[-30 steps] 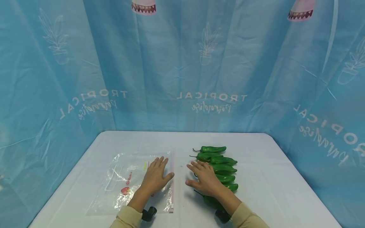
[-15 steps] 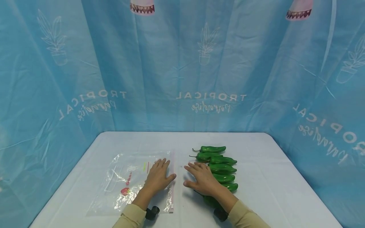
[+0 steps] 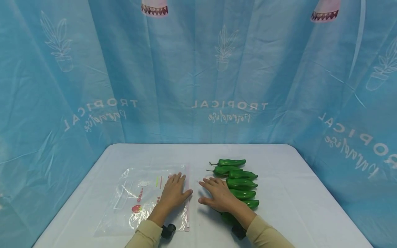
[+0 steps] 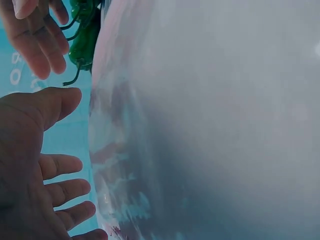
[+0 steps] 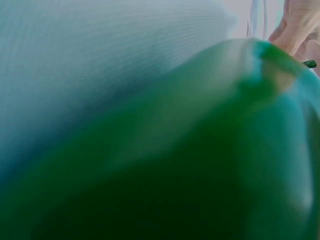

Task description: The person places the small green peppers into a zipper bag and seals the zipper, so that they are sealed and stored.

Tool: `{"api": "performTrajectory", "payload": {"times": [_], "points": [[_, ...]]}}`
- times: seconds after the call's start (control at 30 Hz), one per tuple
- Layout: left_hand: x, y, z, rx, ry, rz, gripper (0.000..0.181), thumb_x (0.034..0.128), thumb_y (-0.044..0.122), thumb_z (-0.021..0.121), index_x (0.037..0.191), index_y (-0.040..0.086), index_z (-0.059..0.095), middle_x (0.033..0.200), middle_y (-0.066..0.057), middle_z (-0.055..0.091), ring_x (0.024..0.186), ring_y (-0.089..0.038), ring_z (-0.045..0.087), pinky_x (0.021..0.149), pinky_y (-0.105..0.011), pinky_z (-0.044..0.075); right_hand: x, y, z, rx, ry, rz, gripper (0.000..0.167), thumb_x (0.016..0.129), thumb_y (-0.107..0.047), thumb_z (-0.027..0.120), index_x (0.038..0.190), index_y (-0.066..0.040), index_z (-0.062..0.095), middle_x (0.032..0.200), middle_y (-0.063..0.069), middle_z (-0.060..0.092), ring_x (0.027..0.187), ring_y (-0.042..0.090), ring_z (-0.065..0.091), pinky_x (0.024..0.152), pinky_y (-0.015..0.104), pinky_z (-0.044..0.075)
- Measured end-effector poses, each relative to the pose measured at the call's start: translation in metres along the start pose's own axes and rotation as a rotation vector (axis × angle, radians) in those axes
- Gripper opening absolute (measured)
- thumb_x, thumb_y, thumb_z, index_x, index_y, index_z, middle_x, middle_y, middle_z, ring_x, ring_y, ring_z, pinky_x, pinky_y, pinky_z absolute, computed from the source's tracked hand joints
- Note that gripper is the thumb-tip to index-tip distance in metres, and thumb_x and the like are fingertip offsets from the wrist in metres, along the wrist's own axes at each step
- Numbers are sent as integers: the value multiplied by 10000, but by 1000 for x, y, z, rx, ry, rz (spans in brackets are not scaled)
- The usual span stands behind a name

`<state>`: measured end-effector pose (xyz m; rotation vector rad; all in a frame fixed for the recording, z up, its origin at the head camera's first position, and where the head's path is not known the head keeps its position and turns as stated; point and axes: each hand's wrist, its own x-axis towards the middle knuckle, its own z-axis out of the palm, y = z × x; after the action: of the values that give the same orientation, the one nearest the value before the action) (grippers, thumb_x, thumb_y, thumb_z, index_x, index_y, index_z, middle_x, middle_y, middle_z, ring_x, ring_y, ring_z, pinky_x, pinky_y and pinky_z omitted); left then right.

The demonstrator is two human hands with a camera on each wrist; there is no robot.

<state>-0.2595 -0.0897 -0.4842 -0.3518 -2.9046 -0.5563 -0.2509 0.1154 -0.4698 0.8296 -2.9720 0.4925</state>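
The left hand (image 3: 173, 194) was over the bag (image 3: 144, 199) at 7 o'clock, the right hand (image 3: 219, 195) over the peppers (image 3: 242, 184) at 5, fingers (image 4: 67, 192) spread, holding nothing; the right wrist camera (image 3: 238, 233), close to the nearest pepper (image 3: 228, 218), could have knocked it askew

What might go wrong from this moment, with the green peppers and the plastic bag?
The green peppers lie close together, so picking one may shift its neighbours.
The plastic bag is thin and lies flat, so a sideways brush could slide or crumple it.
The right black wrist device appears very close to the nearest pepper and might nudge it.
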Motion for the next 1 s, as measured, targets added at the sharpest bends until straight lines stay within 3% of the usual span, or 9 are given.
{"api": "performTrajectory", "payload": {"times": [0.4,0.73,1.0], "points": [[7,-2,6,24,-17,-19,707,812,425,690,1312,-35,496,1411,-233,443,1342,-414,368,1092,-539,319,3,3,0,9,-11,12,630,882,-521,569,1411,-206,437,1476,61,421,1374,347,342,1089,597,266],[2,-3,5,-10,-25,-17,678,813,359,691,1307,-59,490,1404,-251,442,1337,-437,365,1084,-546,332,5,0,1,12,-35,4,624,883,-515,570,1411,-210,439,1472,63,427,1370,343,352,1073,619,279],[4,0,4,25,-7,-6,745,785,435,712,1303,-55,496,1406,-235,447,1349,-425,354,1089,-544,324,7,1,-1,-2,-22,0,625,882,-517,571,1409,-208,441,1471,58,430,1366,326,361,1062,623,293]]}}
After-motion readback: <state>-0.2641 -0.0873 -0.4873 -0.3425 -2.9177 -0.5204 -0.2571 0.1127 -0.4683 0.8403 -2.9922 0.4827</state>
